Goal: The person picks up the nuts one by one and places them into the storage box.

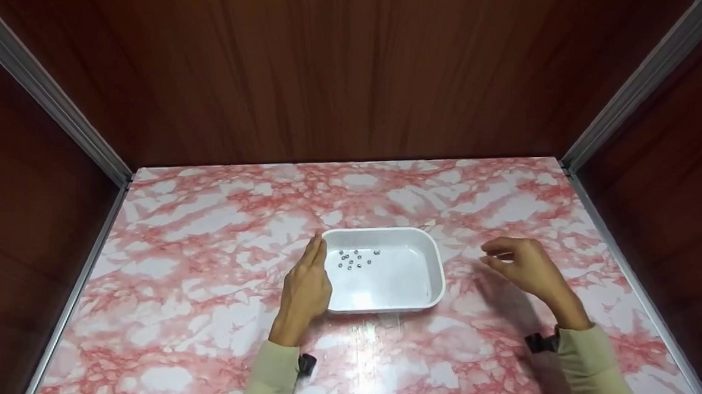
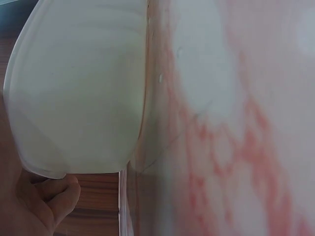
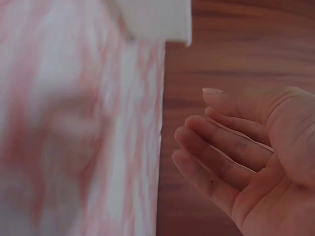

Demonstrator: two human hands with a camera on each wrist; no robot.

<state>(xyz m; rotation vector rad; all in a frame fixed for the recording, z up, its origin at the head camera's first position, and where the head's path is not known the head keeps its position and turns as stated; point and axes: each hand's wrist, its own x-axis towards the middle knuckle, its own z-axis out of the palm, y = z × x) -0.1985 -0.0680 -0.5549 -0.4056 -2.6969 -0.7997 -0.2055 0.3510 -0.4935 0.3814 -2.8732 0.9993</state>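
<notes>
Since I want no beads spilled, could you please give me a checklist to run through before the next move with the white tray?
1. Tray flat on the marble table: ok.
2. Beads all inside the tray, grouped near its far left: ok.
3. Left hand steadying the tray's left wall, fingers straight: ok.
4. Right hand free, loosely curled, apart from the tray: ok.
5. Anything pinched in the right hand: cannot tell from the head view; the wrist view shows nothing.

Tray mid-table, beads inside it, left hand against its left wall, right hand to its right
</notes>
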